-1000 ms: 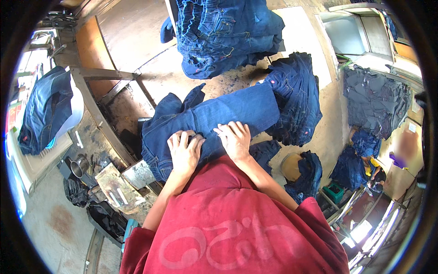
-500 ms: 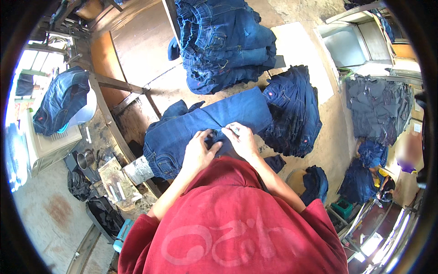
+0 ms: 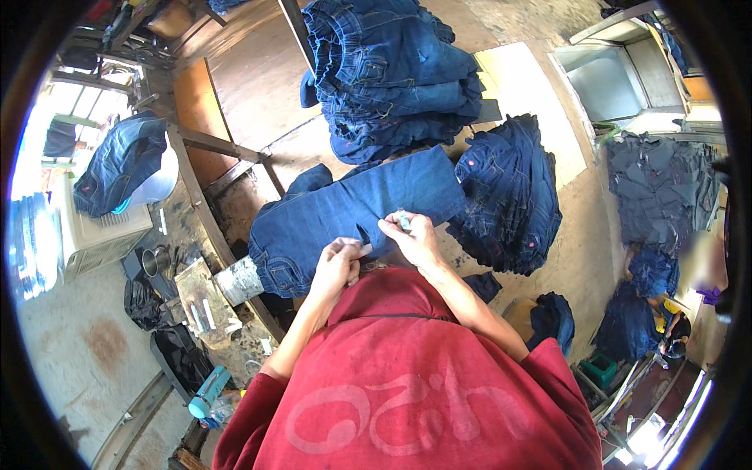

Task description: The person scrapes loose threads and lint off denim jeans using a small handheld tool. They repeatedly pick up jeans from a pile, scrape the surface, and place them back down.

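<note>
A pair of dark blue jeans (image 3: pixel 345 204) is stretched lengthwise over a narrow support whose pale, rounded end (image 3: pixel 237 282) sticks out at the left. My left hand (image 3: pixel 337 265) is closed at the near edge of the denim, a small whitish piece (image 3: pixel 365 250) at its fingertips. Beside a dark fold or opening in the cloth, my right hand (image 3: pixel 415 237) pinches a small pale object with a greenish tint (image 3: pixel 403 221). Its kind is too small to make out. Both hands are close together over the jeans.
Beyond the jeans rises a big stack of folded jeans (image 3: pixel 392 78). Another denim pile (image 3: pixel 513 196) lies to the right, and dark grey garments (image 3: pixel 662 184) farther right. At the left are a metal cup (image 3: pixel 155 261), a small board (image 3: pixel 205 301) and a wooden frame (image 3: pixel 205 219).
My left fingers have closed and drawn slightly down and left, with the whitish piece now showing. My right hand has shifted slightly, and its pale object shows more clearly.
</note>
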The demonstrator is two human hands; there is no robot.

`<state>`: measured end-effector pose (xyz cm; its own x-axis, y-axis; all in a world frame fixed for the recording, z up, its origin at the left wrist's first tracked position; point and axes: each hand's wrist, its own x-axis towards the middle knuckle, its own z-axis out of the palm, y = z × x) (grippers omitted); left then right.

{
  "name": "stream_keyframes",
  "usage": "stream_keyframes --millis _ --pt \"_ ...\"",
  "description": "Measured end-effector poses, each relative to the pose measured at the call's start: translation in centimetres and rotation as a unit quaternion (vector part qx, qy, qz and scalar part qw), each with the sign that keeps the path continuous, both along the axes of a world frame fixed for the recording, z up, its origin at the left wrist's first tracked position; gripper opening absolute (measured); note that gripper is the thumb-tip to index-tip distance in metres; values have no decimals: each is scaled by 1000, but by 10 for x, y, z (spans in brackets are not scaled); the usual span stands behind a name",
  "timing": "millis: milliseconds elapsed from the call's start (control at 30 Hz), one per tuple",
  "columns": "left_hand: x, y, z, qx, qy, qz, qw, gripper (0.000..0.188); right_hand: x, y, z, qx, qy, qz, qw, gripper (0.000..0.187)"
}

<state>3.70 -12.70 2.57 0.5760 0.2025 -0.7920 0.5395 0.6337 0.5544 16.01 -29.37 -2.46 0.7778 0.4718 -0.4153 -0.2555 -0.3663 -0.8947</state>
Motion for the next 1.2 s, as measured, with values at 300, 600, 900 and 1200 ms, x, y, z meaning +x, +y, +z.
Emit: stream_keyframes --millis 300,600,900,1200 --pt "11 -2 4 51 -4 -81 995 15 3 -2 11 7 0 18 1000 25" --pt "-15 6 -5 -49 -26 -30 998 12 5 -5 5 21 -14 33 999 23" --pt "13 7 14 -29 37 -54 997 7 6 -4 10 16 -6 49 999 22" --pt "1 -5 11 -37 38 -3 999 11 5 -5 12 -1 -23 67 997 25"
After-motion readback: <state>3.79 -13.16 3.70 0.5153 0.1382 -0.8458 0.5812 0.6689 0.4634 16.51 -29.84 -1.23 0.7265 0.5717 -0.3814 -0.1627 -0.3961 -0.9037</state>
